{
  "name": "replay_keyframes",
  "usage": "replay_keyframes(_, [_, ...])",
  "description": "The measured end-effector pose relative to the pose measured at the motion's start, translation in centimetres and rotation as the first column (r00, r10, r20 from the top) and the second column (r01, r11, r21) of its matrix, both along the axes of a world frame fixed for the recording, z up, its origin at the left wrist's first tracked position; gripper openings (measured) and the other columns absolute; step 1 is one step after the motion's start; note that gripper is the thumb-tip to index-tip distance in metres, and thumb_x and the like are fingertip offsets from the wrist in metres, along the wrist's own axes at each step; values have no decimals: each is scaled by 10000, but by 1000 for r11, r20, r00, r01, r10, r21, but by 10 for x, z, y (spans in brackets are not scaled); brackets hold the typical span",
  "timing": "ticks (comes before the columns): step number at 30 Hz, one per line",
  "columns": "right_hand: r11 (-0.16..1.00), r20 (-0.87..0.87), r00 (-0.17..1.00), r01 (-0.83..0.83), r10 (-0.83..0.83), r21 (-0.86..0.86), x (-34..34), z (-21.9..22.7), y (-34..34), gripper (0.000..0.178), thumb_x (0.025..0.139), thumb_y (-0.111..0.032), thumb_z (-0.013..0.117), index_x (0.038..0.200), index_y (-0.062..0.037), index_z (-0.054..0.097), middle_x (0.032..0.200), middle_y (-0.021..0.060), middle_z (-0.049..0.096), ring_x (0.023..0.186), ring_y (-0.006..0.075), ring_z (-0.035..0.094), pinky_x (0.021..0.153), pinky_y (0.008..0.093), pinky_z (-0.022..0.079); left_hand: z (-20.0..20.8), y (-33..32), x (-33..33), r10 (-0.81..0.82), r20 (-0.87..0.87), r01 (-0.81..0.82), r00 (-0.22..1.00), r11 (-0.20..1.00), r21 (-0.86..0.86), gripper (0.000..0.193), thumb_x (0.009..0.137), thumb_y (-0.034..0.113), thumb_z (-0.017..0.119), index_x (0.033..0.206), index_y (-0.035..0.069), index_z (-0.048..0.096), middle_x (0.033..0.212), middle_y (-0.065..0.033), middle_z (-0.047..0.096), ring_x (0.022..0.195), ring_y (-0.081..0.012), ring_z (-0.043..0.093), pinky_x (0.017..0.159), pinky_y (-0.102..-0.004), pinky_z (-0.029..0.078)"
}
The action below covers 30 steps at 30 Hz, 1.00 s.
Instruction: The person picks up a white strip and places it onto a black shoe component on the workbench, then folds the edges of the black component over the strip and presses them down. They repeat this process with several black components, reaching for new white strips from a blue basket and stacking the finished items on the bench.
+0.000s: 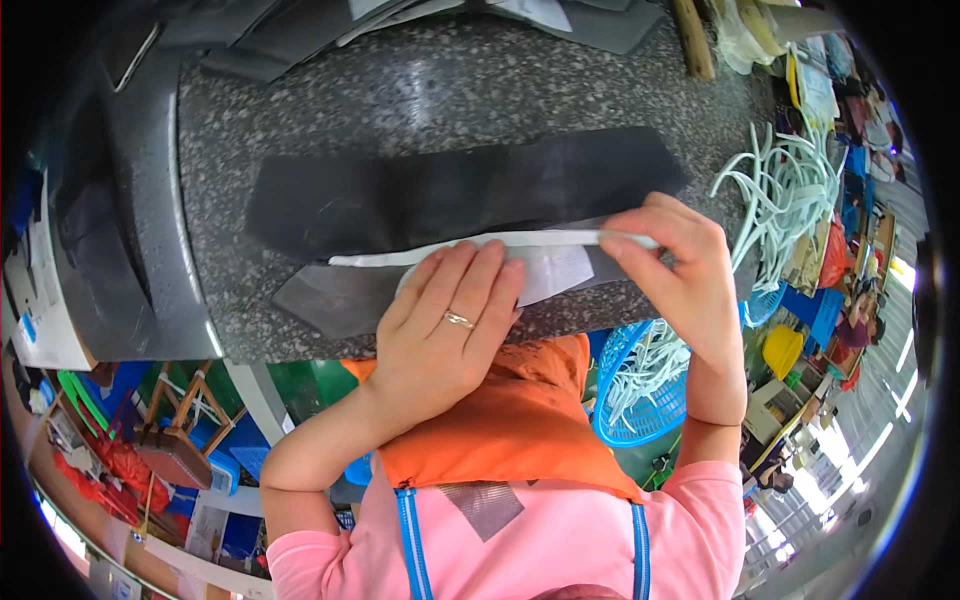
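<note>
A long black fabric strip lies across a speckled granite tabletop. Just in front of it lies a smaller dark grey piece with a white lining piece and a white folded edge strip on top. My left hand, a ring on one finger, presses flat on the white piece with fingers spread. My right hand pinches the right end of the white edge strip between thumb and fingers.
A pile of pale green cords lies at the table's right end, and more fill a blue plastic basket below the edge. An orange cloth covers my lap. Grey fabric pieces lie at the far side. A wooden stool stands lower left.
</note>
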State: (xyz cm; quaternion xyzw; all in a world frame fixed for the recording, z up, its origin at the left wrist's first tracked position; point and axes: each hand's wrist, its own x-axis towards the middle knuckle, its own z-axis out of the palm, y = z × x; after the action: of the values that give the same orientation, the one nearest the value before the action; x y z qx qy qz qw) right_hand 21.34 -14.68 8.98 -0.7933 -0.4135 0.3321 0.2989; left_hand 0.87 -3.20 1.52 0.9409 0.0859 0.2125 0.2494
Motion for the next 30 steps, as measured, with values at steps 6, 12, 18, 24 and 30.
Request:
replay_keyframes(6, [997,416,909,38,-8,-64,-5,-28,-6,204,812,-240,761,820,-63,658,749,86,612,639,263,646,573,375,502,12,-2,20,-1,-174,17,985,996,91,618,685,308,822,1252,132,651,1174,-87,531,1047,-287,522,897,-450,434])
replay_keyframes(12, [990,363,931,27,25,-137,18,-24,-14,264,791,-272,772,833,-66,613,749,77,609,650,268,636,590,388,489,15,5,30,-38,-252,63,967,994,94,691,645,371,838,1271,180,617,1118,-86,469,1000,-308,490,880,-454,421])
replay_keyframes(18, [987,371,928,81,-23,-142,22,-24,-12,317,752,-272,803,837,-47,596,766,92,623,674,289,631,614,387,487,-4,18,4,-105,9,105,994,994,11,618,676,267,818,1217,59,606,1187,-159,609,1070,-339,577,939,-435,417])
replay_keyframes(24, [970,808,576,-243,121,27,18,8,21,477,684,-265,812,1069,-55,624,1110,119,625,1018,291,604,897,411,449,26,-14,6,122,-137,-67,983,933,352,214,770,95,706,960,12,654,1132,-116,683,1072,-260,620,892,-417,462])
replay_keyframes(30, [919,615,708,-387,346,-72,-24,-6,74,623,678,-289,788,1226,-55,606,1043,107,639,957,298,579,907,410,436,5,4,-35,224,121,-197,967,959,-201,295,748,5,734,1039,22,689,1181,-128,686,1102,-291,605,876,-409,493])
